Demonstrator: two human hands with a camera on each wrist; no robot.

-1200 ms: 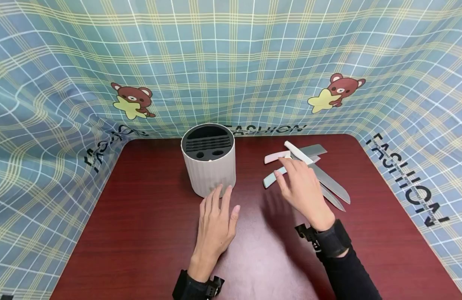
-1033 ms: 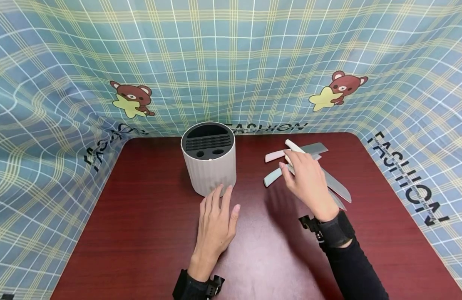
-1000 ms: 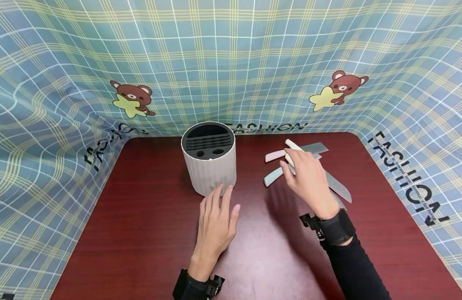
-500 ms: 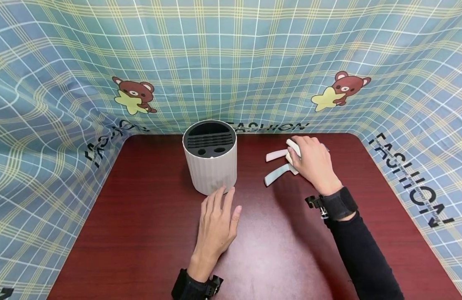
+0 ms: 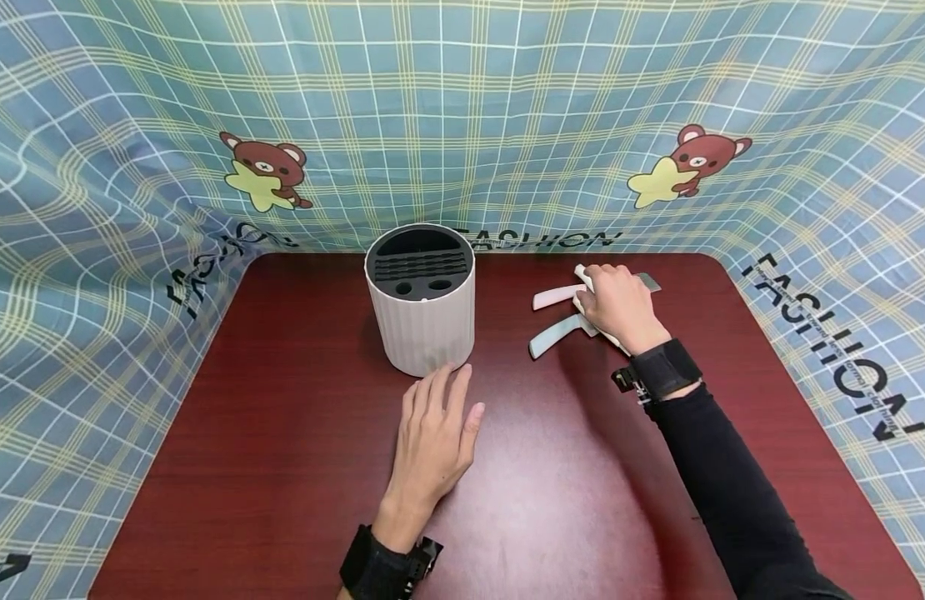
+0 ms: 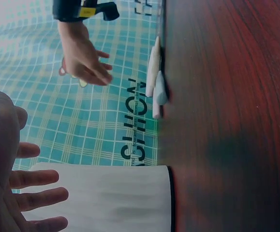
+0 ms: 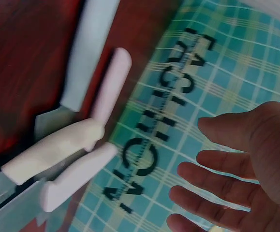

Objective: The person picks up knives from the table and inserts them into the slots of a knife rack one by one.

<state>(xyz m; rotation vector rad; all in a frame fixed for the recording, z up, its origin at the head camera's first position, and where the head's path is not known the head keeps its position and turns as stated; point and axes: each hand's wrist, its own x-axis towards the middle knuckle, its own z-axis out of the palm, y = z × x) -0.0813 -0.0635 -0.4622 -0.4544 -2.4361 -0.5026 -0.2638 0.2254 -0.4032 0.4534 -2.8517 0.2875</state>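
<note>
My left hand (image 5: 432, 442) is held with fingers extended at the front of a ribbed white knife holder (image 5: 423, 337); whether the fingertips touch it I cannot tell. My right hand (image 5: 620, 307) hovers over a group of kitchen knives, partly covering them. In the right wrist view its fingers (image 7: 222, 174) are spread, apart from the handles. The knives have a pale blue handle (image 7: 89, 53), a pink handle (image 7: 111, 87), a cream handle (image 7: 52, 150) and a white handle (image 7: 79, 176). Their blades overlap; one blade end (image 5: 648, 282) shows past the right hand.
The holder's black insert (image 5: 420, 265) has several slots, two round holes and a wide opening at the back. A dark red table (image 5: 282, 417) lies under everything. Checked cloth (image 5: 462, 125) with bear prints hangs behind and at both sides.
My right hand has moved from over the pale blue handle toward the back, to the white and cream handles. The left hand stays near the holder. The head view has tilted slightly.
</note>
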